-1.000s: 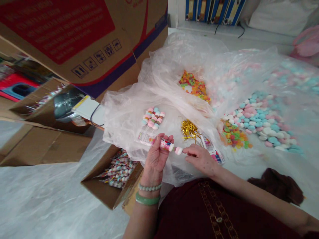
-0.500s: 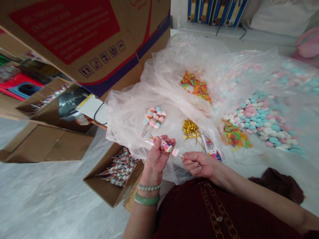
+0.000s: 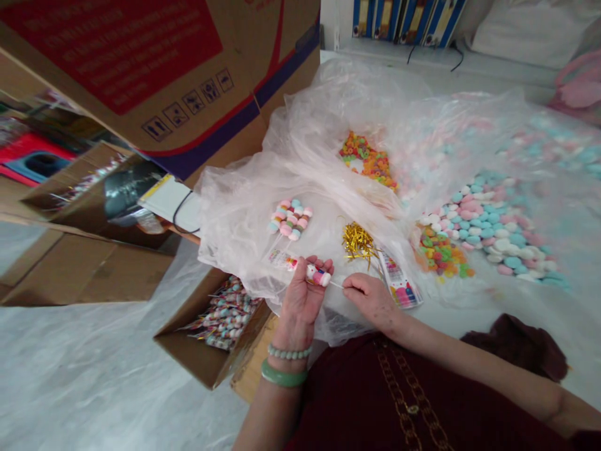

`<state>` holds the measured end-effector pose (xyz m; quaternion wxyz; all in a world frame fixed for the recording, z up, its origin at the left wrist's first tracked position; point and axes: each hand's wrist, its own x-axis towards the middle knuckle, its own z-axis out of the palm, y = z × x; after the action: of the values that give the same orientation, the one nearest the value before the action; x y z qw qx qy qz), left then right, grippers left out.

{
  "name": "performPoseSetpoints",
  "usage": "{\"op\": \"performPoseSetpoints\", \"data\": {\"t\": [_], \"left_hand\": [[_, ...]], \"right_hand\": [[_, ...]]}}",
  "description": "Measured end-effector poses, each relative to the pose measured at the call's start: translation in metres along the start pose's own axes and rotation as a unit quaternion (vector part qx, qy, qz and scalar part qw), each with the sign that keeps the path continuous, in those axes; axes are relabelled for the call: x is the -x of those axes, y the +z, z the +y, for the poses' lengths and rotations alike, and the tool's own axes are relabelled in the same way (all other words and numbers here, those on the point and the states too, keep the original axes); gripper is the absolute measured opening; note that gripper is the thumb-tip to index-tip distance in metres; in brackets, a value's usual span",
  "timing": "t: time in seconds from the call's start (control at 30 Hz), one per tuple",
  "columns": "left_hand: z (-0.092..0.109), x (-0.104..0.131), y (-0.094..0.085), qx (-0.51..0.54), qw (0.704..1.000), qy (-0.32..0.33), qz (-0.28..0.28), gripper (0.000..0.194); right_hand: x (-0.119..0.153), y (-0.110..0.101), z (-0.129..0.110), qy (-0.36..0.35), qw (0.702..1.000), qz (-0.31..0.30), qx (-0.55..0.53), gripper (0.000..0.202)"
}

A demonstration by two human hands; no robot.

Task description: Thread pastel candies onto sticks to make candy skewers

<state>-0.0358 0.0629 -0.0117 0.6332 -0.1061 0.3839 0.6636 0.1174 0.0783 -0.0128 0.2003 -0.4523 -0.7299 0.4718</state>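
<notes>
My left hand (image 3: 302, 299) is closed around a small printed plastic bag (image 3: 312, 273), with the thumb on top of it. Most of a marshmallow skewer (image 3: 325, 280) sits inside that bag, and its white stick points to the right. My right hand (image 3: 372, 302) pinches the stick's free end. Just beyond lies a row of other marshmallow skewers (image 3: 291, 219) on the plastic sheet. A small heap of gold twist ties (image 3: 358, 242) and a stack of printed bags (image 3: 400, 282) lie beyond my right hand.
Loose pastel marshmallows (image 3: 488, 225) and gummy rings (image 3: 444, 250) spread to the right; more gummy rings (image 3: 369, 160) lie farther back. At lower left stands an open carton (image 3: 188, 347) of packed skewers. A large cardboard box (image 3: 178, 75) rises at the back left.
My right hand has pushed the marshmallow skewer leftward into the bag; the end marshmallow that stuck out is now at the bag's mouth. My left hand has shifted slightly right.
</notes>
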Motion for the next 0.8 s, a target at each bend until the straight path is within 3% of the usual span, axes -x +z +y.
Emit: {"op": "performPoseSetpoints", "data": {"t": [0.13, 0.2, 0.27, 0.33, 0.4, 0.43, 0.5, 0.67, 0.8], "left_hand": [[-0.002, 0.000, 0.004, 0.005, 1.000, 0.006, -0.010, 0.031], [-0.005, 0.000, 0.007, 0.005, 1.000, 0.021, -0.015, 0.031], [-0.007, 0.001, 0.009, 0.000, 0.999, 0.031, -0.017, 0.031], [-0.009, 0.002, 0.010, -0.010, 1.000, 0.020, -0.018, 0.032], [-0.009, 0.003, 0.009, -0.019, 1.000, -0.001, -0.020, 0.034], [-0.007, 0.003, 0.008, -0.024, 0.999, -0.016, -0.023, 0.035], [-0.002, 0.002, 0.006, -0.035, 0.998, -0.039, -0.028, 0.033], [0.020, -0.005, -0.001, -0.046, 0.999, 0.016, -0.002, 0.015], [0.016, -0.005, 0.003, -0.043, 0.999, 0.028, -0.017, 0.013]], "right_hand": [[0.005, 0.000, 0.003, -0.044, 0.997, -0.001, 0.067, 0.017], [0.003, 0.004, -0.003, -0.028, 0.999, -0.003, 0.027, 0.018], [0.000, 0.008, -0.009, 0.037, 0.996, -0.020, -0.084, 0.016], [-0.004, 0.012, -0.014, 0.132, 0.958, -0.056, -0.247, 0.011], [-0.006, 0.013, -0.016, 0.201, 0.890, -0.100, -0.396, 0.008], [-0.007, 0.013, -0.015, 0.217, 0.860, -0.115, -0.447, 0.011], [-0.008, 0.009, -0.013, 0.230, 0.833, -0.125, -0.487, 0.016], [-0.006, -0.002, -0.008, 0.241, 0.860, -0.111, -0.435, 0.016], [-0.009, 0.002, -0.013, 0.246, 0.887, -0.080, -0.382, 0.013]]}}
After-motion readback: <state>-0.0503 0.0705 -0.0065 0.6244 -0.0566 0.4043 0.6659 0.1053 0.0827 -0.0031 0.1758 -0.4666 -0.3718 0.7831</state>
